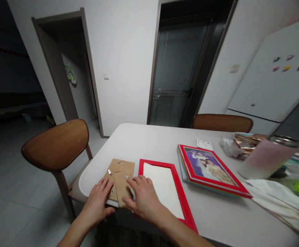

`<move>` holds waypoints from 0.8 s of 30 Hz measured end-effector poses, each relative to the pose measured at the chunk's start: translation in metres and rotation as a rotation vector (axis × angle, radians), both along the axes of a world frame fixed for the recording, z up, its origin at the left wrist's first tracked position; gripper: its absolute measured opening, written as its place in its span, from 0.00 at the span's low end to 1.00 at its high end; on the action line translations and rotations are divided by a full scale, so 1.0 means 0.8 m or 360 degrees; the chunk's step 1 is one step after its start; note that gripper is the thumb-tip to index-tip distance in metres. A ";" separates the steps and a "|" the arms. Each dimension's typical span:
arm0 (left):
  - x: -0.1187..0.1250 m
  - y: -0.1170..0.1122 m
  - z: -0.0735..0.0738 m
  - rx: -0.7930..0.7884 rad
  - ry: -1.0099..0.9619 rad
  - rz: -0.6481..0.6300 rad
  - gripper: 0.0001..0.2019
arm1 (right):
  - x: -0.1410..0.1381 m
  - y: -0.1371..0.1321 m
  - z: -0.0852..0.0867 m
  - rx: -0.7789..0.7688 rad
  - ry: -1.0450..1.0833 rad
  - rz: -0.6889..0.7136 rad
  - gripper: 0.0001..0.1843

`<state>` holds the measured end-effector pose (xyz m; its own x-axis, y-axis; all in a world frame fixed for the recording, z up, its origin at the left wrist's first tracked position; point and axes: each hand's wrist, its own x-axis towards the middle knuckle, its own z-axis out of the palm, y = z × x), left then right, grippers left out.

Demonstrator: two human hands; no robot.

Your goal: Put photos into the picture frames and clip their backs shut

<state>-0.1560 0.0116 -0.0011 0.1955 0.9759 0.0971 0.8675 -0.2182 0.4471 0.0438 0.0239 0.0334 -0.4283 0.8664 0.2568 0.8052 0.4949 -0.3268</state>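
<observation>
A brown photo frame backing board [123,165] with small metal fittings and a stand leg [121,188] lies near the table's front left edge. Fingers stretched out, my left hand [97,199] rests on the board's left side and holds nothing. My right hand [142,195] is open, thumb apart from the fingers, touching the board's right side; its palm hides part of the neighbouring frame. That red picture frame [178,185] lies just to the right, with a plain white sheet [162,181] inside it.
A stack of frames topped by a red-framed photo [209,166] stands to the right on the white table [144,137]. Further right are a pink-white jar [267,156], a plastic bag [230,147] and white cloth [280,197]. Wooden chairs [59,145] stand left and behind.
</observation>
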 end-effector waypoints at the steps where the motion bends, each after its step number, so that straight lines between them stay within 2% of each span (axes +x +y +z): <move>1: -0.008 0.001 -0.005 0.0050 0.0007 0.0028 0.33 | -0.018 -0.003 -0.002 -0.0029 -0.0006 0.0026 0.29; 4: -0.021 0.003 -0.009 0.0160 -0.0118 0.0098 0.28 | -0.057 -0.008 -0.012 -0.0116 -0.0020 0.0023 0.32; 7: -0.021 -0.001 0.002 0.0166 -0.0369 0.0168 0.24 | -0.060 -0.011 -0.013 -0.0165 0.0181 0.0017 0.26; 11: 0.009 -0.017 0.034 0.0256 -0.0853 0.0141 0.21 | -0.014 -0.024 0.006 -0.0098 0.0516 0.0069 0.25; 14: 0.053 -0.027 0.050 0.0268 -0.1053 -0.0075 0.22 | 0.044 -0.041 0.015 -0.0141 0.0600 0.0009 0.23; 17: 0.101 -0.025 0.047 0.0187 -0.0917 -0.0365 0.22 | 0.102 -0.054 0.005 -0.0251 0.0589 -0.0171 0.19; 19: 0.127 -0.018 0.040 0.0126 -0.0735 -0.0475 0.23 | 0.129 -0.057 -0.010 -0.0220 0.0543 -0.0267 0.19; 21: 0.145 -0.008 0.032 0.0082 -0.0560 -0.0509 0.24 | 0.144 -0.055 -0.025 -0.0126 0.0460 -0.0323 0.19; 24: 0.155 0.003 0.028 0.0034 -0.0301 -0.0500 0.24 | 0.150 -0.047 -0.043 0.0022 0.0310 -0.0344 0.19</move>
<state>-0.0319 0.0137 0.0211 0.4619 0.8685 0.1798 0.6590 -0.4717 0.5858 0.1636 -0.0140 -0.0007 -0.1756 0.9281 0.3283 0.8151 0.3241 -0.4802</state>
